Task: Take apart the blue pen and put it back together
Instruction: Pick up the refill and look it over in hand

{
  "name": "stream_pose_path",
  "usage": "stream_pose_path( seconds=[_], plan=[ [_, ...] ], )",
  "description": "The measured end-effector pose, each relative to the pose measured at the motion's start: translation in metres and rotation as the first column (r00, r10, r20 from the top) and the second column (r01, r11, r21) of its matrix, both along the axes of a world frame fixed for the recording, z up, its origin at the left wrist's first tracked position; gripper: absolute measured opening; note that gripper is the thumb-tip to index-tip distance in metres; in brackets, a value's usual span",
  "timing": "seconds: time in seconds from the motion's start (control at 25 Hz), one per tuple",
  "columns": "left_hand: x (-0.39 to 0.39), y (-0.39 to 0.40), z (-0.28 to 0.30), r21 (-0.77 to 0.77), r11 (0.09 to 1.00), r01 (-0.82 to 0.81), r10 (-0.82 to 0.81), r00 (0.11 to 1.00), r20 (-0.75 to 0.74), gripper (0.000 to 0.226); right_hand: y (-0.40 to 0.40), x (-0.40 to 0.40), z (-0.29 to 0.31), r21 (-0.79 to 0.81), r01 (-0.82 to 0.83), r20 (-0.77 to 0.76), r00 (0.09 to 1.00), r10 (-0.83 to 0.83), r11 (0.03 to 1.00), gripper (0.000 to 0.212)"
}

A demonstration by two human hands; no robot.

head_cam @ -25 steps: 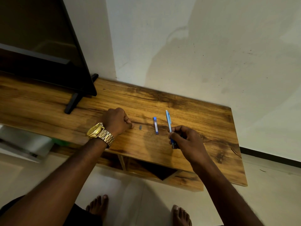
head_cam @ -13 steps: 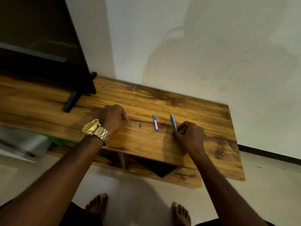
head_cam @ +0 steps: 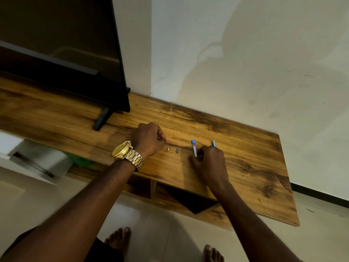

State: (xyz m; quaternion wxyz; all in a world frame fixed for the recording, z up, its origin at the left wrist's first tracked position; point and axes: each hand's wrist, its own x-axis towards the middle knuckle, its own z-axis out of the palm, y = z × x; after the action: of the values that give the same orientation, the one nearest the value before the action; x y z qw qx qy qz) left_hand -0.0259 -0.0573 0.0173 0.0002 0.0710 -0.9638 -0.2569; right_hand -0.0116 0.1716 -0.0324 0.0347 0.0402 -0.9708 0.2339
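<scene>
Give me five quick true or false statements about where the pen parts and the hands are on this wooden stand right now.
1. The left hand is closed in a fist on the stand. True.
2. Two tiny parts lie between the hands. True.
3. The watch is on the right wrist. False: it is on the left wrist.
4. The right hand is lifted high above the stand. False: it is down at the blue and white pen piece.
5. The television stands to the right of the hands. False: it is on the left.
</scene>
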Motion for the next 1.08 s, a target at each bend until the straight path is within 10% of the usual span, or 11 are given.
stream_pose_path(
  seconds=[0.32, 0.68, 1.08],
  plan=[
    [0.000, 0.003, -0.004, 0.053, 0.997, 0.064, -0.064, 0.998, -0.004, 0.010, -0.003, -0.010, -0.001, -0.026, 0.070, 0.092, 0.993, -0.067, 0.997, 0.018],
    [-0.005, 0.035, -0.007, 0.683, 0.714, 0.157, -0.210, 0.978, -0.005, 0.018, 0.030, 0.028, 0.038, -0.681, 0.163, 0.239, 0.971, 0.006, 0.714, 0.013],
    [-0.013, 0.044, -0.009, 0.643, 0.745, 0.178, -0.186, 0.981, -0.056, 0.015, 0.038, 0.027, 0.038, -0.652, 0.162, 0.285, 0.958, 0.042, 0.741, 0.011]
  ],
)
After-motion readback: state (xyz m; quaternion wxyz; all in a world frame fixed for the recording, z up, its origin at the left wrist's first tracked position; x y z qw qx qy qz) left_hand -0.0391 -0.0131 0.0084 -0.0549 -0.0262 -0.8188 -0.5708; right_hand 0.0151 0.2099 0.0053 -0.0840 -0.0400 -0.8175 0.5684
